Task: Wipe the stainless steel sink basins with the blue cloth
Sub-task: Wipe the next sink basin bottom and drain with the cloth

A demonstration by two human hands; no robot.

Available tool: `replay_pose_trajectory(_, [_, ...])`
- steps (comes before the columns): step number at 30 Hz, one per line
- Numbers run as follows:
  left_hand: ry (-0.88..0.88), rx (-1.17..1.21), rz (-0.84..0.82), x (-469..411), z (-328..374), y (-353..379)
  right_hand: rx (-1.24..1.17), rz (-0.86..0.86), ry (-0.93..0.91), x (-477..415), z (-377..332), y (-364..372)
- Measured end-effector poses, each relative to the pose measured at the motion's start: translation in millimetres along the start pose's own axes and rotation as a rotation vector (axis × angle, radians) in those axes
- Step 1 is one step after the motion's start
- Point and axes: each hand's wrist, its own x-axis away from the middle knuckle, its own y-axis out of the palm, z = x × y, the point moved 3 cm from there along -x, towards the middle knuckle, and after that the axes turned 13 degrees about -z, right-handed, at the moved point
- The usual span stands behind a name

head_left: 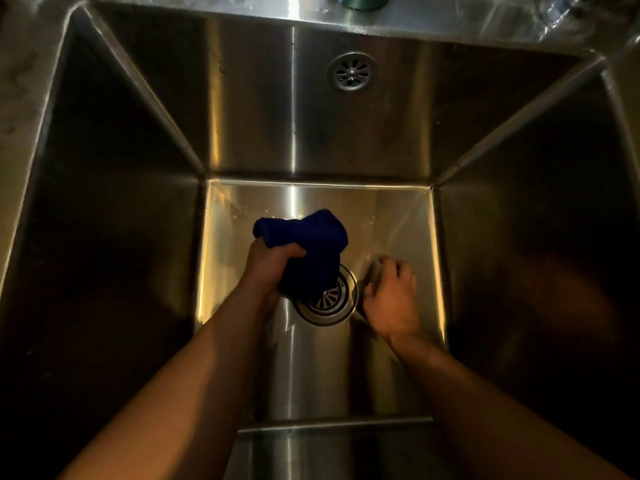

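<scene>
I look straight down into a deep stainless steel sink basin [398, 220]. My left hand [270, 263] grips the bunched dark blue cloth [311, 247] just above the basin floor, and the cloth hangs over the left part of the round floor drain [332, 303]. My right hand [391, 296] is low over the floor to the right of the drain, fingers loosely curled and slightly blurred; nothing shows in it. Both forearms reach down from the near rim.
A round overflow grille [350, 71] sits high on the far wall. The side walls are dark and steep. On the back ledge stands a dark green object [360, 1], cut off by the frame's top edge. The counter edge [20, 109] runs along the left.
</scene>
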Motion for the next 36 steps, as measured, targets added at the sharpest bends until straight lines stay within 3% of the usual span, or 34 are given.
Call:
replay_pose_trajectory(7, [-0.071,-0.066,-0.176,26,16,-22,-0.099,-0.009,-0.004,7,-1,-4])
replay_pose_trajectory(13, [-0.341,-0.504,0.144,32,-21,-79,-0.026,-0.049,0.009,15,11,-3])
replay_pose_trajectory(15, [-0.392,-0.713,0.368,41,-29,-76,0.009,-0.056,0.024,16,18,-3])
replay_pose_trajectory(17, [-0.205,-1.050,0.630,53,-22,-59,0.075,-0.057,0.035,17,22,-4])
replay_pose_trajectory(18, [-0.023,-1.230,0.636,54,-19,-47,0.103,-0.059,0.039,17,23,-4])
replay_pose_trajectory(19, [0.124,-1.419,0.551,52,-20,-36,0.121,-0.063,0.039,17,23,-5])
replay_pose_trajectory(20, [0.151,-1.586,0.399,48,-26,-29,0.130,-0.069,0.037,17,22,-6])
replay_pose_trajectory(23, [-0.091,-1.788,0.109,35,-61,-39,0.139,-0.098,0.009,14,17,-6])
replay_pose_trajectory(29, [-0.125,-1.689,0.074,39,-99,-43,0.180,-0.122,-0.010,7,10,1])
replay_pose_trajectory(36, [-0.143,-1.664,0.171,-57,-21,-43,0.211,-0.069,-0.024,-12,8,-6])
